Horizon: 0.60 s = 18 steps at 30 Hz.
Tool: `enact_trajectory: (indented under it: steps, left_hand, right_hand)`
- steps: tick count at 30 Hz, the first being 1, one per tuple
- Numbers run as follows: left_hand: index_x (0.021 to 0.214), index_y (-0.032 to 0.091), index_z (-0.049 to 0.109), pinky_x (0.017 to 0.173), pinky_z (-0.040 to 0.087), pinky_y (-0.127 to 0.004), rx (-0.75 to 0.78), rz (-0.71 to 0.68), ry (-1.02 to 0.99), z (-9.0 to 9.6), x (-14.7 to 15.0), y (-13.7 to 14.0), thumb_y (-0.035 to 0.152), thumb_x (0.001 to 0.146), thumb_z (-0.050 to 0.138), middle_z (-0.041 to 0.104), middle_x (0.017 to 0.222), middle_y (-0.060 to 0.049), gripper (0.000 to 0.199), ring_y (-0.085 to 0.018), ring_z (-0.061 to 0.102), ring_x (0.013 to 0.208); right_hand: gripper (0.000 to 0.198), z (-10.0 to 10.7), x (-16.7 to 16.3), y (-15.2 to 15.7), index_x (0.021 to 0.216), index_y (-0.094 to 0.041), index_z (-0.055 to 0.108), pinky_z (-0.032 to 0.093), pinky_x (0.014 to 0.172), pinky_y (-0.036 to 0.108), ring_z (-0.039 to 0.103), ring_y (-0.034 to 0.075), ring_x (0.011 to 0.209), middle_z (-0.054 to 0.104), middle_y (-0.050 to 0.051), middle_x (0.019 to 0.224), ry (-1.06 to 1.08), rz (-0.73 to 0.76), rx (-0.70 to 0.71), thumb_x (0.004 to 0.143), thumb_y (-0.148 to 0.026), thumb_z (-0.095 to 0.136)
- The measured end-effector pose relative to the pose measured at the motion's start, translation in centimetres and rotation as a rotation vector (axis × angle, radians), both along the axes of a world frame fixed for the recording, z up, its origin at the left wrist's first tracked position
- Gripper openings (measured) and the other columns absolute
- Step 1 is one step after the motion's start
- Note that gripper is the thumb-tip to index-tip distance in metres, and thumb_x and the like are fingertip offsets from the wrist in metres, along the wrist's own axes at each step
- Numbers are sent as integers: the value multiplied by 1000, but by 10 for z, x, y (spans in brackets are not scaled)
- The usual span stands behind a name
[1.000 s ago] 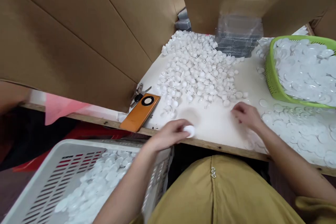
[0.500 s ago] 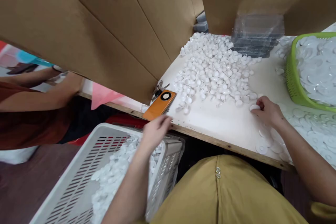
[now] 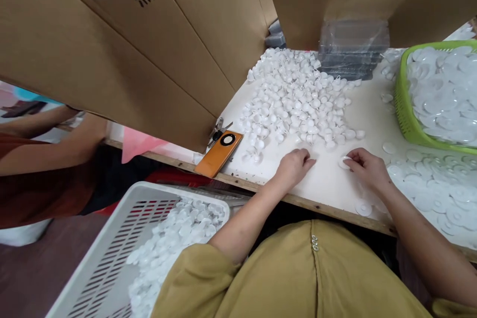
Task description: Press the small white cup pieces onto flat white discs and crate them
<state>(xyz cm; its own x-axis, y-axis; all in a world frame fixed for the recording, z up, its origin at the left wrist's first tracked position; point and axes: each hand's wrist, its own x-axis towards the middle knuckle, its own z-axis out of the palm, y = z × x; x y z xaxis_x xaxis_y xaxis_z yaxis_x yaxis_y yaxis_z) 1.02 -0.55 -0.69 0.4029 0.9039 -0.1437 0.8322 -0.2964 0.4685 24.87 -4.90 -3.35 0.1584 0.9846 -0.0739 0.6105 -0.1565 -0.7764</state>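
A thin, round white disc (image 3: 343, 162), its flat face turned up and its edge toward the left hand (image 3: 294, 170), is pinched between the right hand's (image 3: 368, 169) thumb and fingers at the smooth white tabletop (image 3: 316, 184); the left fingers curl toward the thumb, whether around anything I cannot tell. Beyond lie heaped glossy cup-shaped pieces (image 3: 290, 102), while a perforated green basket (image 3: 404, 114) brims with similar discs and a slotted, pale grey crate (image 3: 179, 189) holds piled white pieces (image 3: 167, 243).

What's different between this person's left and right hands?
The right hand pinches a white disc; no piece shows in the left hand, though one could be hidden. The left hand is nearer the orange phone, the right hand nearer the green basket. Both hands are ungloved.
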Motion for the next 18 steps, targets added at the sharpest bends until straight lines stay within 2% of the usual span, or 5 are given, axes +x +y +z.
enact_trajectory:
  steps: [4,8,11,14,18]
  left_hand:
    - [95,20,59,76,47,-27,40,-162,-26,-10,1,-26,19,86,54,61,101,-5,11,-18,60,90]
    - [104,19,58,76,48,-26,6,-87,-173,-17,-1,-25,16,80,60,57,101,-4,24,-15,59,82]
    - [96,17,63,71,48,-24,-68,-93,-269,-18,-4,-12,17,73,69,56,95,-2,24,-11,57,72]
    - [86,16,65,65,45,-22,-113,-124,-282,-17,-4,-2,21,67,76,55,83,0,23,-11,56,68]
    - [80,15,63,62,42,-22,-87,-154,-248,-20,-3,0,31,67,78,56,79,0,25,-12,55,67]
  right_hand:
    - [22,1,-5,1,83,-22,64,44,63,29,59,16,64,65,-1,70,35,6,11,75,-43,65]
    - [23,7,-14,-2,81,-21,61,45,59,27,59,14,60,64,-1,70,246,32,-34,74,-42,67]
    - [24,18,-31,0,74,-19,58,45,52,24,59,13,54,61,-2,59,415,92,-185,71,-39,71]
    - [25,25,-53,8,71,-17,57,45,45,22,59,13,49,60,-1,51,547,112,-367,68,-33,76]
    - [21,25,-74,18,73,-17,54,44,40,19,60,12,45,61,0,48,564,75,-484,73,-23,74]
